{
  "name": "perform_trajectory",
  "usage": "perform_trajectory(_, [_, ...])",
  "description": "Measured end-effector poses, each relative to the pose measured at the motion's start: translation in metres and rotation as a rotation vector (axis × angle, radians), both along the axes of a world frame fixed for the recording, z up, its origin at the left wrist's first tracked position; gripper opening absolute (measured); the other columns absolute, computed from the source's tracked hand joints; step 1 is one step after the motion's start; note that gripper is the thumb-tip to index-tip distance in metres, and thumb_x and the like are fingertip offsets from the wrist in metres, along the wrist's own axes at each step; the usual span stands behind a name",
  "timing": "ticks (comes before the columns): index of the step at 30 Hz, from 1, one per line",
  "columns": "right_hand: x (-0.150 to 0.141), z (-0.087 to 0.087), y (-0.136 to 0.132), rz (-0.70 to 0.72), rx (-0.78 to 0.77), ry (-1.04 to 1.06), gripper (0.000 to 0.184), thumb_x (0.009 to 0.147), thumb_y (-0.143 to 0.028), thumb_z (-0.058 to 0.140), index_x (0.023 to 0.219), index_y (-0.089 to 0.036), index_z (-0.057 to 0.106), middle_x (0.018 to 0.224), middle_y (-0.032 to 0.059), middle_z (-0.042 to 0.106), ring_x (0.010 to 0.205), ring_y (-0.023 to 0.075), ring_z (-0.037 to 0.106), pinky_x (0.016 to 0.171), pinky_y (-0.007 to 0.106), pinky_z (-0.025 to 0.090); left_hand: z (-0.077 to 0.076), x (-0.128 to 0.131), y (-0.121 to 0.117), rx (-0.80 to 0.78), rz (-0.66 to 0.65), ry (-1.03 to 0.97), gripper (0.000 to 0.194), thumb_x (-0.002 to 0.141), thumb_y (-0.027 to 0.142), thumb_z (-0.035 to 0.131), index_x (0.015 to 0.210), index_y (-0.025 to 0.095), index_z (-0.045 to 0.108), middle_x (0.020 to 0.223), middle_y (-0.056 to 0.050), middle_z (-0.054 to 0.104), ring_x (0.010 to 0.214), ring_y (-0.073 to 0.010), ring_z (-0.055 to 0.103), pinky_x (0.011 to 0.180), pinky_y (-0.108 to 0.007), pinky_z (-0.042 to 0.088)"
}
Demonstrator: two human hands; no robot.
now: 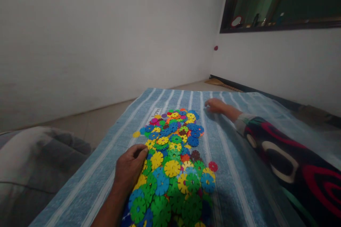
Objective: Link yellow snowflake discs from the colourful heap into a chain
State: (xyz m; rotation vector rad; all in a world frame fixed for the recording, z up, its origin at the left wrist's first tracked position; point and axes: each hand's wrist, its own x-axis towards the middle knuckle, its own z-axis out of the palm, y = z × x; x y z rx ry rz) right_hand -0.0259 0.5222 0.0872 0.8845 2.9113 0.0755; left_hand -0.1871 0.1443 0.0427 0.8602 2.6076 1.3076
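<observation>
a blue cloth [106,156] with white stripes is the landmark. plain, pale walls [106,35] rise behind it and to its right, meeting in a corner past its far edge. beige floor [87,124] shows to its left, near rumpled grey fabric [34,170]. above its right side, a dark-framed window [266,0] has a small red-rimmed round mirror [236,21] at its foot. a dark strip [255,88] edges the wall right of the cloth. the light is dim.

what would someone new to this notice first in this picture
Probably the heap of bright flower-shaped discs running up the middle of the striped blue cloth, with the left hand at its left edge. Then the dark sleeve with red and cream swirls, reaching in from the right.
</observation>
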Motion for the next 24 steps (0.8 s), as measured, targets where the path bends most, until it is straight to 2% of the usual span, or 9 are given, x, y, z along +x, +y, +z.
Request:
perform_trajectory(3, [-0.031,0.004,-0.039,0.167,-0.023,0.054,0.034,0.088,-0.028,0.056,0.120,-0.025,0.068,0.117,0.0064,0.070,0.107,0.0202,0.062,0.086,0.024,0.041,-0.002,0.000,-0.001,0.017,-0.016,0.002,0.032,0.067,0.049,0.057,0.077,0.022,0.071,0.075,0.001,0.074,0.072,-0.0204,0.067,0.071,-0.029,0.051])
perform_trajectory(6, [-0.066,0.007,-0.082,0.392,-0.048,0.114,0.029,0.089,-0.030,0.055,0.112,-0.022,0.071,0.111,0.0080,0.072,0.103,0.0216,0.064,0.080,0.024,0.042,-0.004,0.000,-0.002,0.030,-0.016,-0.002,0.031,0.067,0.048,0.057,0.077,0.022,0.071,0.075,0.001,0.074,0.072,-0.0200,0.067,0.070,-0.029,0.051])
perform_trajectory(9, [-0.097,0.009,-0.121,0.485,-0.061,0.132,0.029,0.088,-0.025,0.053,0.111,-0.021,0.071,0.112,0.0090,0.072,0.103,0.0216,0.065,0.078,0.025,0.042,-0.005,0.000,-0.002,0.040,-0.017,-0.008,0.029,0.068,0.046,0.057,0.076,0.022,0.071,0.073,0.001,0.073,0.070,-0.0195,0.066,0.070,-0.028,0.051])
perform_trajectory(12, [-0.118,0.010,-0.149,0.471,-0.093,0.127,0.030,0.087,-0.024,0.054,0.111,-0.020,0.071,0.116,0.0102,0.071,0.105,0.0221,0.065,0.079,0.025,0.043,-0.005,0.001,-0.002,0.053,-0.025,-0.014,0.027,0.069,0.045,0.057,0.074,0.022,0.071,0.074,0.001,0.073,0.071,-0.0194,0.066,0.070,-0.028,0.051])
perform_trajectory(15, [-0.130,0.007,-0.164,0.413,-0.090,0.097,0.030,0.087,-0.022,0.052,0.109,-0.015,0.072,0.115,0.0146,0.071,0.103,0.0239,0.066,0.079,0.027,0.046,-0.007,0.001,-0.002,0.055,-0.029,-0.011,0.027,0.070,0.044,0.056,0.075,0.022,0.070,0.074,0.001,0.073,0.072,-0.0193,0.066,0.070,-0.028,0.050])
perform_trajectory(18, [-0.133,0.003,-0.170,0.384,-0.083,0.080,0.031,0.088,-0.023,0.053,0.109,-0.012,0.071,0.115,0.0178,0.070,0.103,0.0261,0.066,0.078,0.028,0.047,-0.010,0.001,-0.002,0.053,-0.030,-0.004,0.026,0.071,0.042,0.055,0.076,0.022,0.070,0.076,0.001,0.074,0.074,-0.0192,0.067,0.071,-0.028,0.049])
perform_trajectory(24, [-0.132,-0.005,-0.168,0.338,-0.066,0.098,0.031,0.088,-0.016,0.049,0.110,-0.011,0.071,0.115,0.0179,0.070,0.105,0.0263,0.066,0.081,0.029,0.047,-0.011,0.002,-0.001,0.059,-0.016,-0.002,0.025,0.072,0.041,0.054,0.075,0.022,0.069,0.074,0.001,0.073,0.073,-0.0184,0.066,0.069,-0.027,0.048])
